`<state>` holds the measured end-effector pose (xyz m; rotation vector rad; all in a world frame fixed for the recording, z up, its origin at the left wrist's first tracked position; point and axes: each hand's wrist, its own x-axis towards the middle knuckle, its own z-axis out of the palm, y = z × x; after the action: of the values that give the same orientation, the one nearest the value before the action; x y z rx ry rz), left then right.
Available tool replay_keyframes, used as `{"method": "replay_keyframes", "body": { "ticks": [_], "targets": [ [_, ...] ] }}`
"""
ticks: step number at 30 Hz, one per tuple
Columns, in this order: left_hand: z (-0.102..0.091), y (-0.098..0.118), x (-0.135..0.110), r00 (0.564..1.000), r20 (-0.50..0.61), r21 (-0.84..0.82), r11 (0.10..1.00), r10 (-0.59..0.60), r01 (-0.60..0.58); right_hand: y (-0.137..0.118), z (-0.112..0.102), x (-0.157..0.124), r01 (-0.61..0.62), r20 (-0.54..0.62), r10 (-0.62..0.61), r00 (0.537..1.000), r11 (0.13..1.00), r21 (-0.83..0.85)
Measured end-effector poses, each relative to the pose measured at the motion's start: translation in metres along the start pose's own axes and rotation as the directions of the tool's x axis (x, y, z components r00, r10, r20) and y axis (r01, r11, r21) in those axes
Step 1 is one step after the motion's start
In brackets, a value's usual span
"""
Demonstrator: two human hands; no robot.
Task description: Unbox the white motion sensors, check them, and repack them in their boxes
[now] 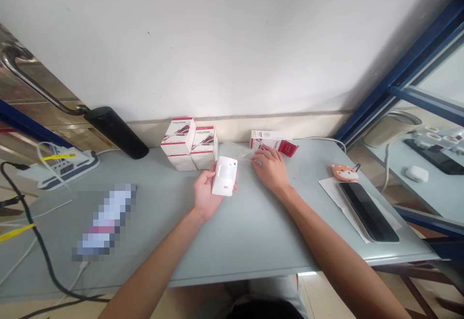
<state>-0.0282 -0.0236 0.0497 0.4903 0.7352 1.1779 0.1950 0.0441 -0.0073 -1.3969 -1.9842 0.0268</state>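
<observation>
My left hand (208,191) is closed around a white motion sensor (224,176) with a pale window and a small red mark. It is held tilted above the table, front towards me. To its right, my right hand (270,169) reaches down to the tabletop with bent fingers. A crumpled clear plastic bag (246,155) lies at its thumb and fingertips, partly hidden. Just behind those fingers lies a red and white box (266,139) on its side, its red end flap sticking out.
Several red and white boxes (178,137) are stacked by the wall. A black cylinder (118,133) leans left of them. A power strip (68,169), cables and a blurred phone-like object (107,220) occupy the left. At right are a phone (368,212) on paper and an orange animal-face case (344,172).
</observation>
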Motion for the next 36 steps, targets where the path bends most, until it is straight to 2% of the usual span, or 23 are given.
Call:
{"method": "replay_keyframes", "body": {
  "ticks": [3, 8, 10, 14, 16, 19, 22, 25, 28, 30, 34, 36],
  "targets": [
    [-0.002, -0.003, 0.0, 1.0, 0.014, 0.0, 1.0, 0.0, 0.0, -0.003, -0.004, 0.002, -0.009, -0.093, 0.015, 0.996, 0.998, 0.059],
    [-0.006, -0.007, 0.002, 0.999, 0.032, -0.016, 1.0, 0.016, -0.016, -0.008, -0.033, 0.006, -0.019, -0.312, 0.067, 0.948, 0.988, 0.155],
    [-0.005, -0.008, 0.002, 0.999, 0.028, -0.03, 0.999, 0.015, -0.014, -0.003, -0.044, 0.007, -0.009, -0.36, 0.069, 0.93, 0.986, 0.164],
    [-0.004, -0.012, -0.001, 0.998, 0.06, -0.069, 0.998, -0.002, 0.006, 0.021, -0.055, 0.01, 0.049, -0.532, 0.029, 0.846, 0.99, 0.132],
    [-0.004, -0.015, -0.004, 0.995, 0.09, -0.098, 0.994, -0.041, 0.05, 0.032, -0.058, 0.011, 0.019, -0.583, 0.027, 0.812, 0.997, 0.073],
    [-0.006, -0.022, -0.008, 0.984, 0.142, -0.102, 0.988, -0.103, 0.118, 0.041, -0.062, 0.013, -0.048, -0.605, -0.027, 0.796, 0.993, -0.107],
    [-0.009, -0.03, -0.01, 0.974, 0.172, -0.086, 0.982, -0.149, 0.165, 0.043, -0.064, 0.011, -0.095, -0.6, -0.026, 0.8, 0.981, -0.169],
    [-0.012, -0.034, -0.007, 0.979, 0.155, -0.013, 0.991, -0.132, 0.136, 0.047, -0.062, 0.007, -0.15, -0.56, 0.05, 0.827, 0.98, -0.134],
    [-0.018, -0.031, 0.003, 0.992, 0.095, 0.081, 0.994, -0.078, 0.07, 0.051, -0.057, 0.006, -0.228, -0.537, 0.144, 0.831, 0.969, -0.093],
    [-0.024, -0.027, 0.011, 0.993, 0.085, 0.08, 0.993, -0.087, 0.081, 0.053, -0.052, 0.006, -0.265, -0.52, 0.203, 0.83, 0.963, -0.047],
    [-0.039, -0.015, 0.017, 0.967, 0.174, 0.106, 0.98, -0.188, 0.171, 0.046, -0.041, 0.005, -0.282, -0.418, 0.306, 0.855, 0.952, 0.119],
    [-0.045, -0.01, 0.016, 0.953, 0.226, 0.13, 0.976, -0.203, 0.177, 0.04, -0.036, 0.004, -0.28, -0.35, 0.338, 0.874, 0.937, 0.207]
  ]
}}
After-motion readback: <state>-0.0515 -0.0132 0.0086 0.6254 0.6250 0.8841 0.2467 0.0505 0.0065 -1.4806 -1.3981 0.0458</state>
